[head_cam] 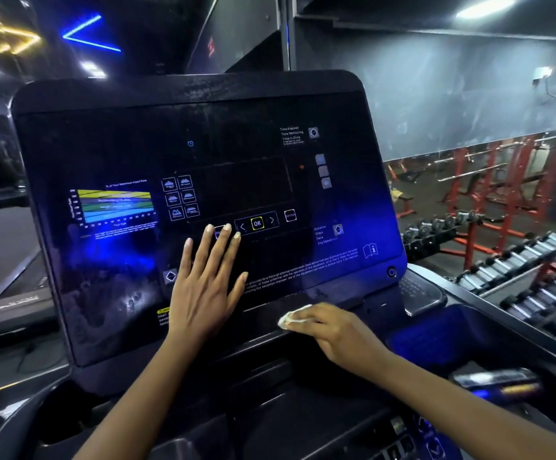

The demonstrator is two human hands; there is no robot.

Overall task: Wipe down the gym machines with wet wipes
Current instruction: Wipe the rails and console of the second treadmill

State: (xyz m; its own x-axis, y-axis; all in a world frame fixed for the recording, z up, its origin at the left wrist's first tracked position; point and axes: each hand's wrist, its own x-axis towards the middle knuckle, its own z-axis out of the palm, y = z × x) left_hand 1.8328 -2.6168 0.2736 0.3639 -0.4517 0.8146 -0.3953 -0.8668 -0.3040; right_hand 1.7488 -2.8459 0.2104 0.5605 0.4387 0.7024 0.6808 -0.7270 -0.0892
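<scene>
A large black cardio-machine console (110,134) fills the middle of the head view, with a printed heart-rate chart and an OK keypad on its glossy face. My left hand (205,283) lies flat against the panel just below the keypad, fingers straight and spread. My right hand (328,327) rests on the ledge under the panel and holds a crumpled white wet wipe (291,318) against it. Only the wipe's left end shows past the fingers. Streaky smears catch the blue light on the lower left of the panel.
A blurred dark packet (497,381) lies in the tray at the right of the console. Dumbbell racks (528,277) and red weight frames (489,180) stand to the right. Another machine's deck (7,307) sits at the left.
</scene>
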